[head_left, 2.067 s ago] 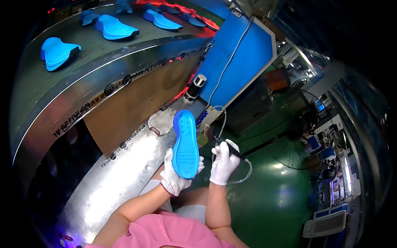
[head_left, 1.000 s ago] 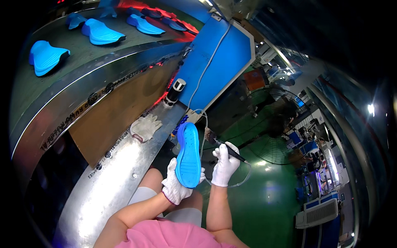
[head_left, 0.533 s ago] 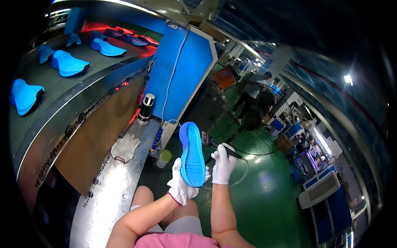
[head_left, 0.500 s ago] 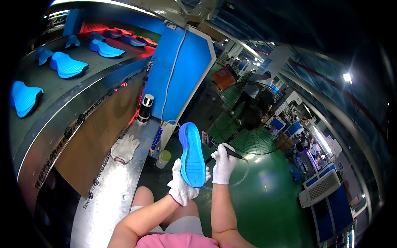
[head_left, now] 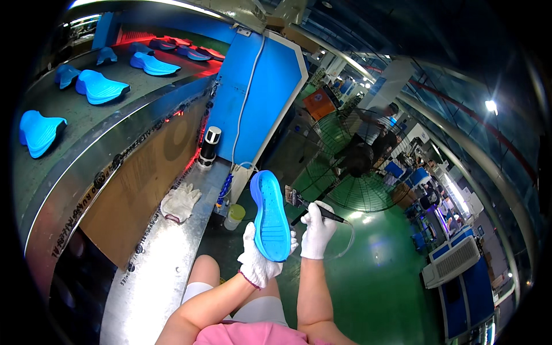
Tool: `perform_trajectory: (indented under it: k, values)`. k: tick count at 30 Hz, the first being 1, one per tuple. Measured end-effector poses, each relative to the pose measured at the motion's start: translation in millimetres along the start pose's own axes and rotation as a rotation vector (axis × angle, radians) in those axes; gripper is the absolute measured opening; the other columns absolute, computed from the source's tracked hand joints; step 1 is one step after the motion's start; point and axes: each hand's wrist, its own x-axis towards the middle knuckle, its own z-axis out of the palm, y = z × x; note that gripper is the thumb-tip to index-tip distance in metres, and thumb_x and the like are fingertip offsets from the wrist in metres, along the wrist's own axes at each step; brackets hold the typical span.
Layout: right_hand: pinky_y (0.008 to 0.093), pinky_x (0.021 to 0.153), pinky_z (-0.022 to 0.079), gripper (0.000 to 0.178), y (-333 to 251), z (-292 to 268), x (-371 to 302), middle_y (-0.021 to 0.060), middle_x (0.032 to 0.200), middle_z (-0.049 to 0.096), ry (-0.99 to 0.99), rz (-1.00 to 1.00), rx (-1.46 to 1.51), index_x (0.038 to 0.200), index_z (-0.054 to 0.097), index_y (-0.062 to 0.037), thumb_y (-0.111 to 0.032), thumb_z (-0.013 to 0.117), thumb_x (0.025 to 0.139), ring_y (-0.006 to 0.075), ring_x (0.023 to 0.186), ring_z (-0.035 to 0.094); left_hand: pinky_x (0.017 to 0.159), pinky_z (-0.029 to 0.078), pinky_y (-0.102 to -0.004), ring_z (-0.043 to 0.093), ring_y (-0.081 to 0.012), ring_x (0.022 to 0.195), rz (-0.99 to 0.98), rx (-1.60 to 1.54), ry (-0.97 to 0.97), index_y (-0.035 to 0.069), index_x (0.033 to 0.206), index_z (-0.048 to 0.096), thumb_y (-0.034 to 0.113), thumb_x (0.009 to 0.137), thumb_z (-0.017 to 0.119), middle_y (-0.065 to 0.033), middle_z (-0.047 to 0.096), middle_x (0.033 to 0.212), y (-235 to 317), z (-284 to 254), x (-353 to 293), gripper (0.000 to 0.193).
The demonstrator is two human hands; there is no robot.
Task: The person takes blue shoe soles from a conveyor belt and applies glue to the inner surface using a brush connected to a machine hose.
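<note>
My left hand (head_left: 256, 265), in a white knit glove, grips a blue shoe sole (head_left: 271, 221) by its lower end. The sole stands nearly upright, its hollow, ribbed inner face toward me. In its white glove, my right hand (head_left: 317, 231) is closed around the dark handle of a brush (head_left: 294, 196). The brush head is just right of the sole, apart from it, and a thin clear tube (head_left: 349, 244) trails from the handle's other end.
At left, several blue soles (head_left: 99, 87) lie on a dark conveyor (head_left: 69, 115) behind a metal rim. A spare glove (head_left: 180, 202) and a black-and-silver cylinder (head_left: 209, 147) rest on the metal ledge (head_left: 150, 270). A yellow-lidded jar (head_left: 234, 217) and a large fan (head_left: 356, 161) stand beyond; a person is behind the fan.
The whole view has shifted slightly, with the surroundings now a little further right. Both hands keep their holds, and sole and brush stay close beside each other.
</note>
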Motion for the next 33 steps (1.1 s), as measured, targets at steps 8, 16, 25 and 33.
perform_trajectory:
  k: [8, 16, 25, 33]
  values:
    - [0.0237, 0.06, 0.049, 0.017, 3, 0, -5, 0.0032, 0.079, 0.061, 0.013, -0.029, -0.037, 0.102, 0.061, 0.0033, -0.004, 0.067, 0.088, 0.0086, 0.063, 0.057, 0.084, 0.055, -0.0448, 0.066, -0.0339, 0.09, -0.022, 0.027, -0.023, 0.001, 0.126, 0.055, 0.071, 0.084, 0.046, -0.0202, 0.066, 0.105, 1, -1, -2, 0.082]
    - [0.024, 0.061, 0.048, 0.017, 5, -1, -11, 0.0043, 0.08, 0.061, 0.053, -0.041, -0.111, 0.102, 0.06, 0.0031, -0.004, 0.067, 0.087, 0.0098, 0.063, 0.057, 0.084, 0.056, -0.0481, 0.065, -0.0391, 0.092, -0.017, -0.022, -0.003, -0.002, 0.132, 0.05, 0.071, 0.087, 0.043, -0.0278, 0.062, 0.111, -7, -13, -3, 0.086]
    - [0.0221, 0.064, 0.048, 0.016, 8, -5, -12, 0.0035, 0.08, 0.063, 0.053, -0.007, -0.127, 0.101, 0.061, 0.0023, -0.003, 0.067, 0.087, 0.009, 0.066, 0.059, 0.086, 0.055, -0.0494, 0.065, -0.0407, 0.099, 0.002, 0.028, -0.085, 0.002, 0.138, 0.046, 0.071, 0.085, 0.048, -0.0274, 0.062, 0.116, -10, -20, 4, 0.087]
    - [0.0215, 0.065, 0.049, 0.015, 21, -11, -14, 0.0037, 0.08, 0.062, 0.028, -0.051, -0.166, 0.102, 0.061, 0.0017, -0.004, 0.066, 0.089, 0.0089, 0.066, 0.059, 0.083, 0.057, -0.0494, 0.067, -0.0384, 0.093, 0.026, -0.027, 0.015, 0.0, 0.132, 0.051, 0.067, 0.084, 0.054, -0.0257, 0.064, 0.11, -12, -20, -2, 0.082]
